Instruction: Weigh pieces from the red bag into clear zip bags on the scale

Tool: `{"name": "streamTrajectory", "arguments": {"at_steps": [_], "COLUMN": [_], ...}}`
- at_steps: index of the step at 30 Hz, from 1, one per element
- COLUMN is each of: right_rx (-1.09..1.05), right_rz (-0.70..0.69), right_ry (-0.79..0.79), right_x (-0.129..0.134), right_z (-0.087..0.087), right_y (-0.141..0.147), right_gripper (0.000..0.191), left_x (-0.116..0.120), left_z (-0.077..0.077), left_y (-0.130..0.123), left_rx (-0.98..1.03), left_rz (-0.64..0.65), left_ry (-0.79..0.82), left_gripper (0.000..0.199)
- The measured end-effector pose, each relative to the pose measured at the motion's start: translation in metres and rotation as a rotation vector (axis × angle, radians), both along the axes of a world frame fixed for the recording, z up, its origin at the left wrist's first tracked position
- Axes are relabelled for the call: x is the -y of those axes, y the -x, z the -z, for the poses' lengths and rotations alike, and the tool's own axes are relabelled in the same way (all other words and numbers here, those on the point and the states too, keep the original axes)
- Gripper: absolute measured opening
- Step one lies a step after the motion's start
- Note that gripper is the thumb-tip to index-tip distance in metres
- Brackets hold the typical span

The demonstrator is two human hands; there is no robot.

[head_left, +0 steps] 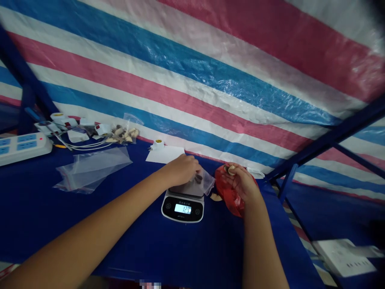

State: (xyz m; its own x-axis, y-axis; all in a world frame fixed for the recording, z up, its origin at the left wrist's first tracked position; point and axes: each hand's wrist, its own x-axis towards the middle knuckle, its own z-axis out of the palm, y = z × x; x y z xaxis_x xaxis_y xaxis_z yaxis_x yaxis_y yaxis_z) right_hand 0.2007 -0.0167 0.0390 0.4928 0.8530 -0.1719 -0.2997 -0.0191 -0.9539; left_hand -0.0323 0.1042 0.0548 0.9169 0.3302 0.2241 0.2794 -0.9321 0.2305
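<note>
A white and black digital scale point(183, 208) stands on the blue table, its lit display showing digits that look like 129. On its plate lies a clear plastic bag point(207, 182) with a dark piece inside. My left hand point(183, 169) is over the plate, its fingers closed at the bag; what they pinch is hidden. My right hand point(242, 182) holds small pale and dark dried pieces point(231, 169) between thumb and fingers, above a red plastic bag point(230, 196). One pale piece point(215, 197) rests on the table between scale and red bag.
Flat clear bags point(94, 168) lie at the left, near a white power strip point(25, 147). Behind them are white plugs with cables point(76, 134) and a filled bag of dried pieces point(123, 134). White paper point(165, 154) lies behind the scale. Blue metal bars point(327, 138) flank the striped sheet.
</note>
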Motion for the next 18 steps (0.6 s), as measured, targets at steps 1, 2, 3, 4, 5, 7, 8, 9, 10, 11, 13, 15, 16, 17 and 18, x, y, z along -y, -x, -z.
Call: {"name": "streamTrajectory", "arguments": {"at_steps": [1,2,3,4,5,7,8,9,10,11,13,15,16,17,18], "right_rx": [0.013,0.029,0.048,0.065,0.08,0.106,0.131,0.168,0.21,0.248,0.344,0.461,0.522,0.572,0.605], "right_rz": [0.015,0.029,0.035,0.025,-0.004,-0.102,-0.169,-0.233,-0.29,-0.335,-0.41,-0.47,-0.496,-0.518,-0.536], "right_ry": [0.001,0.009,0.023,0.042,0.062,0.096,0.114,0.133,0.153,0.174,0.233,0.318,0.363,0.396,0.414], "right_x": [0.001,0.002,0.003,0.003,0.004,0.007,0.008,0.01,0.012,0.014,0.017,0.018,0.018,0.018,0.017], "right_z": [-0.001,-0.001,-0.002,-0.002,-0.002,-0.002,-0.003,-0.004,-0.005,-0.006,-0.008,-0.009,-0.009,-0.009,-0.009], "right_y": [-0.002,-0.003,-0.004,-0.005,-0.005,-0.006,-0.006,-0.005,-0.005,-0.005,-0.003,-0.002,-0.001,0.0,0.0], "right_gripper": [0.026,0.028,0.03,0.033,0.034,0.036,0.035,0.033,0.03,0.025,0.017,0.015,0.015,0.016,0.017], "left_x": [0.002,0.005,0.008,0.011,0.013,0.016,0.016,0.014,0.012,0.009,0.002,-0.003,-0.004,-0.005,-0.005], "left_z": [-0.01,-0.021,-0.032,-0.042,-0.052,-0.066,-0.07,-0.07,-0.068,-0.064,-0.05,-0.037,-0.031,-0.028,-0.026], "left_y": [-0.005,-0.01,-0.014,-0.017,-0.02,-0.024,-0.024,-0.024,-0.022,-0.02,-0.015,-0.008,-0.006,-0.004,-0.003], "left_rx": [-0.045,-0.082,-0.111,-0.137,-0.158,-0.183,-0.188,-0.189,-0.186,-0.179,-0.157,-0.133,-0.12,-0.103,-0.085], "left_rz": [0.009,0.015,0.018,0.02,0.023,0.03,0.034,0.036,0.037,0.035,0.024,0.003,-0.005,-0.009,-0.009], "left_ry": [-0.076,-0.148,-0.216,-0.271,-0.312,-0.36,-0.372,-0.379,-0.379,-0.374,-0.338,-0.267,-0.23,-0.199,-0.176], "left_gripper": [0.023,0.024,0.026,0.028,0.03,0.033,0.034,0.035,0.035,0.035,0.031,0.026,0.024,0.023,0.022]}}
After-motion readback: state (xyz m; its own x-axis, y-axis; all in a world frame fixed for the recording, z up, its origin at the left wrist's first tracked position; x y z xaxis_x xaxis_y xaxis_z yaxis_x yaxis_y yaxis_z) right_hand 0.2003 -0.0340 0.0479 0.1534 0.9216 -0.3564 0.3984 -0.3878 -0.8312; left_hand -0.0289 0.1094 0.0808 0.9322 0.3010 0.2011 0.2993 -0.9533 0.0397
